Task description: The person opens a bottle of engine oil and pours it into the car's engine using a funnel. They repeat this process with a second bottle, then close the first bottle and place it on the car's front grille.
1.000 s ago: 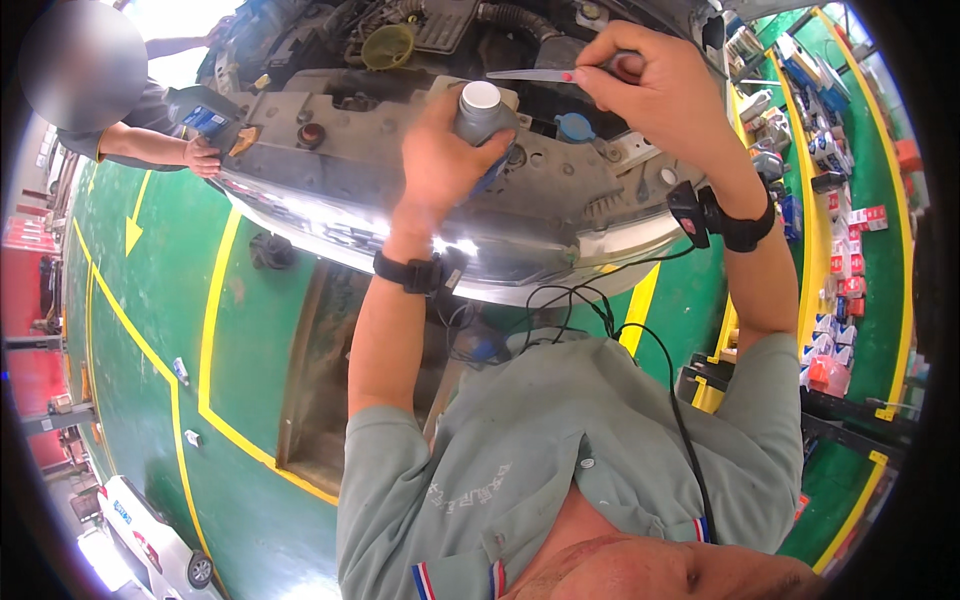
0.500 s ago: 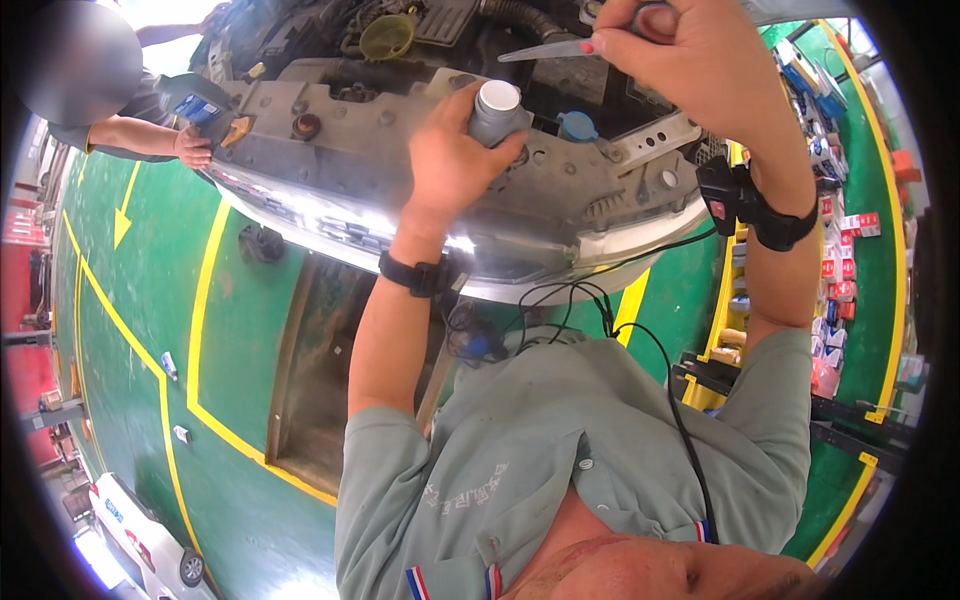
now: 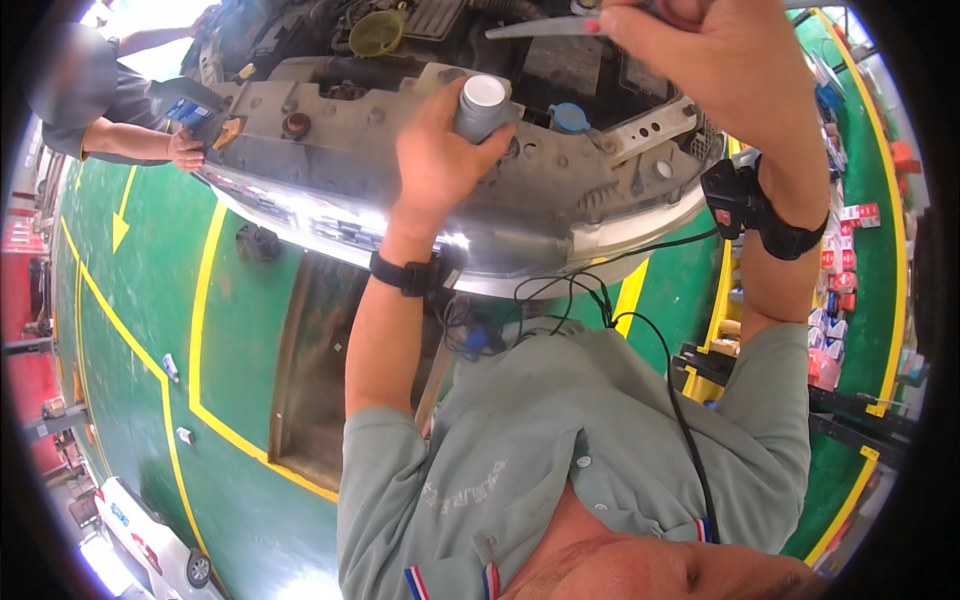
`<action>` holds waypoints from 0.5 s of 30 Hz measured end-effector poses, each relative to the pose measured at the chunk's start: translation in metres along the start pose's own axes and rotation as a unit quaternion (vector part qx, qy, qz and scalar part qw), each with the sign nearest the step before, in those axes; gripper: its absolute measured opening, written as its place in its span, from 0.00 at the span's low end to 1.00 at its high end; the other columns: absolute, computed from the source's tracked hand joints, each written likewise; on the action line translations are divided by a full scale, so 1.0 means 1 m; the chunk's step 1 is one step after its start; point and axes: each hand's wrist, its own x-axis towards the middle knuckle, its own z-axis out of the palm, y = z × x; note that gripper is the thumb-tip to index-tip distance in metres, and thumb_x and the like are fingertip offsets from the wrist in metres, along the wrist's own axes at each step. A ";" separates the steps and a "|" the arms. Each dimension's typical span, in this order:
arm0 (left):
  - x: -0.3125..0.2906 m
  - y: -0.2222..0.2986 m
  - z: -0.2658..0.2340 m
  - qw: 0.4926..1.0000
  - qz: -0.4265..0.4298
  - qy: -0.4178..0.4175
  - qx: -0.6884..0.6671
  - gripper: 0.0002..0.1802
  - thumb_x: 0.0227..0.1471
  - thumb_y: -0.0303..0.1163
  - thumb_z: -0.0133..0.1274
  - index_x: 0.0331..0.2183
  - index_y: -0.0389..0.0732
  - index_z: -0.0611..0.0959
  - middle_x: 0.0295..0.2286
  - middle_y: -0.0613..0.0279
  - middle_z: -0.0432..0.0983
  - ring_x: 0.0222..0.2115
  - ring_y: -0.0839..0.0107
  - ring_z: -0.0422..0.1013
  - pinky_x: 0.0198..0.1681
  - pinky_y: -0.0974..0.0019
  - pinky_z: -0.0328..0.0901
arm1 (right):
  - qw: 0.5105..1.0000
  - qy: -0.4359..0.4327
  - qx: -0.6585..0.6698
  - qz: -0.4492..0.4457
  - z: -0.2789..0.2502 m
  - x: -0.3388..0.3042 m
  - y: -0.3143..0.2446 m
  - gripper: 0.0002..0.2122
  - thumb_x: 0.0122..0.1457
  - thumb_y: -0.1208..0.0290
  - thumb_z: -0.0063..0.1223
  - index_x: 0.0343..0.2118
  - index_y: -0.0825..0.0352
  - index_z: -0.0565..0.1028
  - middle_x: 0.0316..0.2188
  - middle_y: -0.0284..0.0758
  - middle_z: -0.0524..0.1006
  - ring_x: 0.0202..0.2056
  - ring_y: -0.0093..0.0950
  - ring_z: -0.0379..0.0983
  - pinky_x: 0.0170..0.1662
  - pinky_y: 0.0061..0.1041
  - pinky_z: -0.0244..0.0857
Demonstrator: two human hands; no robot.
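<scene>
My left hand [image 3: 440, 150] is wrapped round a small grey bottle with a white top [image 3: 484, 92], upright above the front panel [image 3: 340, 140] of an open engine bay. To the right and higher, my right hand [image 3: 690, 45] is closed on a tapered, translucent dropper-like tube [image 3: 540, 28]. A red spot shows by the fingers, and the tube's narrow end points left over the engine. The upper part of this hand is cut off by the picture's edge. Between the two hands, lower down, sits a blue filler cap [image 3: 570, 118].
A yellowish funnel [image 3: 377, 35] stands in the engine. At the left, another person's hand [image 3: 186, 150] is by a grey jug [image 3: 188, 105] on the panel. Black cables [image 3: 590, 290] hang before the bumper. Shelves with boxes [image 3: 840, 260] line the right.
My right hand and the tube have risen slightly, and the tube's narrow end has shifted up and left. My left hand with the bottle has moved a little left.
</scene>
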 end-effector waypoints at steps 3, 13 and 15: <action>0.000 -0.002 -0.004 1.000 -0.017 0.008 0.013 0.34 0.38 0.37 0.75 0.49 0.38 0.83 0.40 0.52 0.83 0.40 0.55 0.80 0.44 0.58 0.74 | 0.989 -0.063 -0.078 -0.108 0.037 0.024 0.040 0.06 0.54 0.74 0.60 0.28 0.72 0.79 0.18 0.40 0.77 0.19 0.28 0.71 0.27 0.28 0.67; 0.002 -0.001 -0.005 0.999 -0.030 -0.007 -0.011 0.35 0.40 0.39 0.75 0.50 0.40 0.83 0.41 0.52 0.84 0.41 0.54 0.80 0.45 0.57 0.74 | 0.996 -0.039 0.019 -0.081 0.051 0.016 0.090 0.05 0.60 0.71 0.62 0.34 0.67 0.80 0.18 0.31 0.76 0.17 0.18 0.66 0.21 0.21 0.58; 0.003 -0.001 -0.004 0.999 -0.033 -0.012 -0.025 0.34 0.40 0.39 0.75 0.50 0.40 0.83 0.41 0.52 0.84 0.42 0.54 0.80 0.45 0.58 0.74 | 0.994 -0.055 0.086 -0.030 0.048 0.013 0.110 0.05 0.62 0.70 0.63 0.35 0.66 0.80 0.18 0.27 0.76 0.17 0.13 0.65 0.21 0.18 0.56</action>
